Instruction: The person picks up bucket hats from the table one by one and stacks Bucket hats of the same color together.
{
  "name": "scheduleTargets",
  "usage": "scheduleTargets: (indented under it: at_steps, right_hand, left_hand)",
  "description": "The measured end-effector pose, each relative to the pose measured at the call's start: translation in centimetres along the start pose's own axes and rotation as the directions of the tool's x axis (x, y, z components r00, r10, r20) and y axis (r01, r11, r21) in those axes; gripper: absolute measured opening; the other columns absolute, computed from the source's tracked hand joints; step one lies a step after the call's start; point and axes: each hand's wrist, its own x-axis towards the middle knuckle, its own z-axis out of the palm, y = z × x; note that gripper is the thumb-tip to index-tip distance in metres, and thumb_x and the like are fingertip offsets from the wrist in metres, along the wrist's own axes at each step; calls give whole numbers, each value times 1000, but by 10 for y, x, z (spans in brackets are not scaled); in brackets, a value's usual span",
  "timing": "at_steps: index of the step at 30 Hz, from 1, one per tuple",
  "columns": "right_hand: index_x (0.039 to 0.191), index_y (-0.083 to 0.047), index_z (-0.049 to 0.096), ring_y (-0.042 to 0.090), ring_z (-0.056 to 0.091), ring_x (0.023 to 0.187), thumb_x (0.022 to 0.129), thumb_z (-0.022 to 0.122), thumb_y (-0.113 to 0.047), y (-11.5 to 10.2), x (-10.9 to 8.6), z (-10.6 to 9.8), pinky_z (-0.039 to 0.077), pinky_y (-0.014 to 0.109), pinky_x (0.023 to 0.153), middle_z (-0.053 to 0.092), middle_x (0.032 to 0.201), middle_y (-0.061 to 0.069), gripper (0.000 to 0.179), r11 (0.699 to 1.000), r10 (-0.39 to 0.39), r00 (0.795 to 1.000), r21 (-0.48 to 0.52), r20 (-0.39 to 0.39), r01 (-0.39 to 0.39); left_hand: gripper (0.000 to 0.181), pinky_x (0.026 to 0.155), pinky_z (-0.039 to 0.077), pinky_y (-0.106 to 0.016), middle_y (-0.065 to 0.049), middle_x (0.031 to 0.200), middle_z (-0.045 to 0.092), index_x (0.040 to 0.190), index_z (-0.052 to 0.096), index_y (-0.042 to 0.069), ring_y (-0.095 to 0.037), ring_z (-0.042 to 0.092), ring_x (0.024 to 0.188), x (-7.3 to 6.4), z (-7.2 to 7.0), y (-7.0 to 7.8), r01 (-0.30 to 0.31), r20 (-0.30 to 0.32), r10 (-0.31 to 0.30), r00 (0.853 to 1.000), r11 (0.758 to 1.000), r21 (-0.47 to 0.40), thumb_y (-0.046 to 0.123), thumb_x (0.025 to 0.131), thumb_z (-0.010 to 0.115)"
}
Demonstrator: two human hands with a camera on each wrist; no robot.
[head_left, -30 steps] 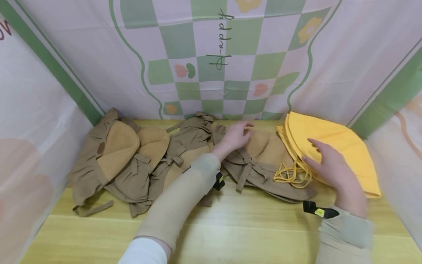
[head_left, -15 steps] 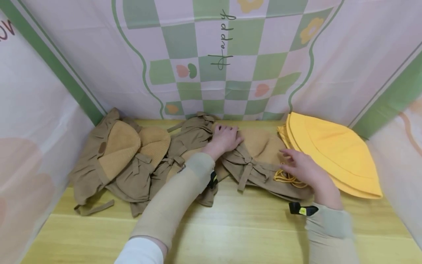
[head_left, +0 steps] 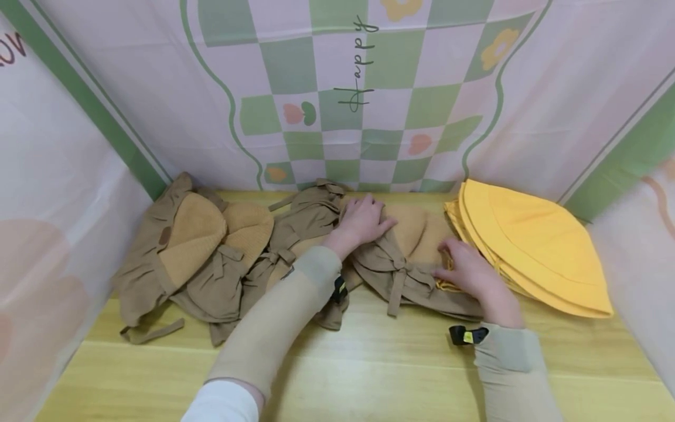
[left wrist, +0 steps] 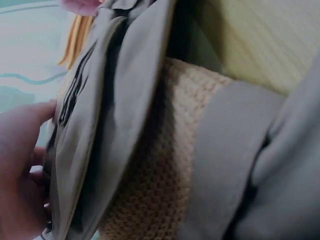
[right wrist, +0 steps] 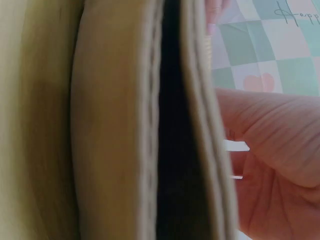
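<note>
Wrist cams show layered brim edges (right wrist: 150, 125) with a dark gap that head view hides: brown-tan hat (head_left: 408, 231) between left hand (head_left: 360, 224) and right hand (head_left: 471, 272), both sets of fingers part-bent, grip unclear, yellow cord (head_left: 447, 286) partly blocked, brown hats (head_left: 192, 237) left, yellow hats (head_left: 543, 240) right.

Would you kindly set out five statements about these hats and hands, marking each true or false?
1. The left hand and right hand are both at brown-and-tan hats. True.
2. The yellow hats lie between the two hands. False: they lie mostly to the right of the right hand.
3. The backdrop bears the word "Happy". True.
4. The hats lie on a shiny metal surface. False: the table has a wood-grain look.
5. A yellow cord shows near the right hand. True.
</note>
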Motion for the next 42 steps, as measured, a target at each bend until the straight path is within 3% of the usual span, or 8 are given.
scheduleTargets:
  at_steps: [7, 11, 16, 23, 29, 34, 38, 42]
  right_hand:
    - [117, 6, 57, 41, 62, 103, 91, 73, -18, 1, 2, 1, 48, 57, 89, 65, 111, 27, 39, 1000, -15, 1000, 25, -25, 15]
    - [135, 11, 48, 49, 57, 117, 94, 69, -20, 3, 2, 0, 45, 61, 98, 56, 129, 34, 55, 997, 28, 1000, 78, -8, -27]
    - [148, 13, 30, 57, 41, 129, 95, 68, -31, 8, 0, -2, 36, 66, 105, 39, 143, 41, 79, 997, 62, 998, 53, -10, -61]
    - [155, 12, 14, 60, 30, 136, 95, 64, -48, 14, -1, -5, 30, 69, 109, 27, 150, 44, 98, 992, 110, 994, 62, 28, -112]
    - [155, 6, 20, 56, 52, 122, 98, 58, -50, 17, -5, -7, 43, 65, 99, 50, 136, 41, 89, 991, 104, 994, 89, 17, -105]
    - [148, 12, 33, 49, 61, 111, 101, 57, -43, 18, -8, -9, 45, 63, 97, 62, 123, 34, 77, 992, 89, 996, 84, 23, -90]
    - [141, 12, 44, 43, 65, 103, 101, 58, -36, 18, -8, -11, 49, 59, 92, 67, 117, 30, 64, 994, 59, 998, 87, 16, -60]
    - [136, 9, 51, 40, 65, 101, 100, 61, -25, 16, -8, -12, 51, 53, 85, 66, 116, 30, 51, 995, 30, 1000, 94, 5, -31]
  left_hand:
    - [53, 102, 50, -38, -8, 134, 62, 136, 59, 13, -24, 63, 118, -11, -8, 4, -111, -78, 97, 992, 973, -204, 51, 98, 58]
    - [45, 86, 53, -31, -2, 118, 71, 133, 59, 15, -15, 67, 98, -23, -10, 8, -139, -99, 115, 988, 947, -289, 43, 98, 62]
    - [39, 62, 43, -26, 1, 92, 68, 130, 59, 18, -12, 55, 70, -39, -10, 6, -186, -149, 136, 979, 898, -399, 38, 97, 64]
    - [34, 62, 39, -22, 2, 94, 72, 125, 63, 21, -9, 52, 65, -59, -14, -2, -259, -245, 152, 957, 829, -496, 37, 95, 67]
    - [33, 60, 38, -23, 0, 90, 71, 123, 64, 19, -11, 47, 60, -72, -21, -16, -267, -286, 120, 951, 784, -561, 35, 95, 68]
    - [32, 75, 46, -26, -2, 111, 71, 122, 62, 16, -12, 60, 84, -79, -24, -30, -238, -273, 77, 959, 742, -627, 35, 95, 67]
    - [35, 81, 48, -30, -3, 119, 70, 124, 62, 18, -14, 62, 92, -86, -28, -38, -204, -260, 37, 965, 730, -653, 36, 96, 67]
    - [36, 74, 45, -29, -2, 118, 70, 125, 62, 20, -15, 56, 80, -92, -33, -44, -189, -267, 11, 964, 733, -653, 38, 95, 67]
